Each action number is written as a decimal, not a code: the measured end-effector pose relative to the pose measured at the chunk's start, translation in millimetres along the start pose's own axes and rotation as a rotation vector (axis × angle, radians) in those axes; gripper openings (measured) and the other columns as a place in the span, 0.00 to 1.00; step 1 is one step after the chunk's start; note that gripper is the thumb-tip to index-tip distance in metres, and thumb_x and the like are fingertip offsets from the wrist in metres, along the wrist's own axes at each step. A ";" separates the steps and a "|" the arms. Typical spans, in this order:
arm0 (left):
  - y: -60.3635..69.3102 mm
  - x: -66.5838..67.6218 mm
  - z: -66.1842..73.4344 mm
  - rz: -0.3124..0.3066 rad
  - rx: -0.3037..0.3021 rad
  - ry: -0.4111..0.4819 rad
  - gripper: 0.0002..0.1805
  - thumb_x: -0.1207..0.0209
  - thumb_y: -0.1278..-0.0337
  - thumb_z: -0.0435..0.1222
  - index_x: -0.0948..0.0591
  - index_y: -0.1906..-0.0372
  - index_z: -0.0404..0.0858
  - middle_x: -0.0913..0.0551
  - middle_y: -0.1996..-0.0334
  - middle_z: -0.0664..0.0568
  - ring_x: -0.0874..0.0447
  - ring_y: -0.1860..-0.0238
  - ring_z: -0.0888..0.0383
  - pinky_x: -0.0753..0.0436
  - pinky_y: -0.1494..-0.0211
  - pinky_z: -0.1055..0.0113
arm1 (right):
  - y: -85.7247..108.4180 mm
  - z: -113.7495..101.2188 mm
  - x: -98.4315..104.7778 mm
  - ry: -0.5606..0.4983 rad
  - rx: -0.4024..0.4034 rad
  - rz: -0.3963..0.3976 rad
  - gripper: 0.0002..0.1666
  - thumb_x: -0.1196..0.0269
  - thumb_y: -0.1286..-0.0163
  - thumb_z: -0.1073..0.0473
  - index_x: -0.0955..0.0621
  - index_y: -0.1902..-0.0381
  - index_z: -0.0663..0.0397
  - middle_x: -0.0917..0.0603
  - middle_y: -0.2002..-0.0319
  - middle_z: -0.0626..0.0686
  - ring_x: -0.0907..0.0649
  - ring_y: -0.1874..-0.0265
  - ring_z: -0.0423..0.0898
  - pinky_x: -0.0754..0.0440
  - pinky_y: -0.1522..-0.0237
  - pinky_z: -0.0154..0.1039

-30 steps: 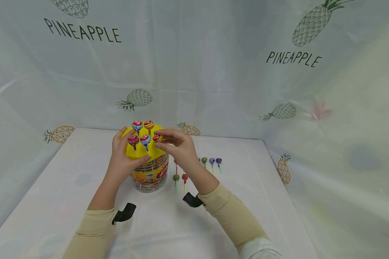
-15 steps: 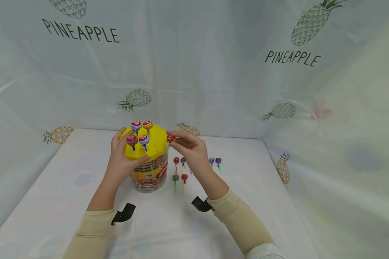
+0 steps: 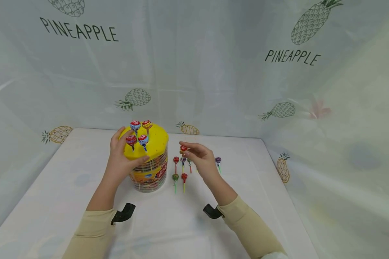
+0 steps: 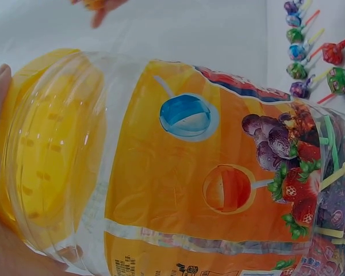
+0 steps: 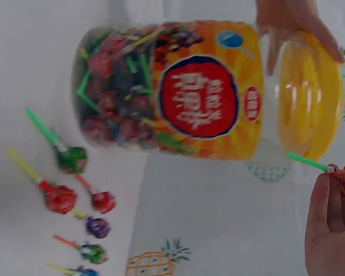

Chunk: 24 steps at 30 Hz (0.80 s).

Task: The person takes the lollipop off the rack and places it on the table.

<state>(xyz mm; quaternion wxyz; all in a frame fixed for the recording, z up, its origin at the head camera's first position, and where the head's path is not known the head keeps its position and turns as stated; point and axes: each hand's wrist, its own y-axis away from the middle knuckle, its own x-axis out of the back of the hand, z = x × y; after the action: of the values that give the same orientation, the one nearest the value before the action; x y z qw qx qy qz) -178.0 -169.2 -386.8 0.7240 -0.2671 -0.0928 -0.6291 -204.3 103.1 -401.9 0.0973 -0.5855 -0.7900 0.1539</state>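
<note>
Right hand [image 3: 202, 160] pinches one lollipop [image 3: 183, 149] by its wrapped head, in the air right of the jar [image 3: 148, 181]. Left hand [image 3: 120, 154] curls round the jar's yellow lid [image 3: 159, 140], thumb on the near rim. Hands apart.

Handling (judged): lollipop light, hard-headed, wrapper probably slick; thin stick might bend. Best hold: the ball, stick free. Jar likely heavier, its plastic smooth; the lid rim gives a good brace.

Jar stands left of centre, toward the worktop's [image 3: 68, 201] back edge. Loose lollipops [image 3: 184, 177] lie just right of it.

Views: right wrist shows the green stick [image 5: 307, 162] clearly, hard to pick out from the head. Left wrist shows dark marks inside the lid; only the head shows all four standing lollipops [image 3: 143, 140].
</note>
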 end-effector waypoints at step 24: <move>0.8 0.0 1.9 -0.001 0.008 -0.013 0.49 0.27 0.52 0.39 0.41 0.26 0.43 0.61 0.24 0.51 0.50 0.29 0.37 0.36 0.35 0.36 | 27.1 91.6 43.6 0.143 -0.453 0.113 0.16 0.42 0.31 0.73 0.19 0.47 0.66 0.17 0.51 0.60 0.15 0.58 0.47 0.20 0.47 0.54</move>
<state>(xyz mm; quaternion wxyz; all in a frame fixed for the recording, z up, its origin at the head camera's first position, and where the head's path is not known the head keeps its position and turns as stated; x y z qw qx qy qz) -176.8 -168.3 -385.4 0.7243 -0.2683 -0.1003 -0.6271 -223.5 140.2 -498.3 0.0105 -0.6448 -0.7615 -0.0641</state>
